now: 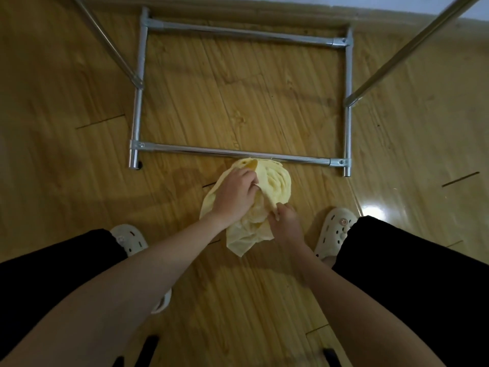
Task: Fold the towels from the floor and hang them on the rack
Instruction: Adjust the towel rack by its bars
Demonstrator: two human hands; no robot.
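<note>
Both hands' curled fingers clutch the crumpled yellow towel bunched between them.

One towel – pale yellow, crumpled on the floor. One metal rack, w/ four base bars and two slanted poles in view. Two hands – left hand, right hand. Two clogs: left clog, right clog.
</note>
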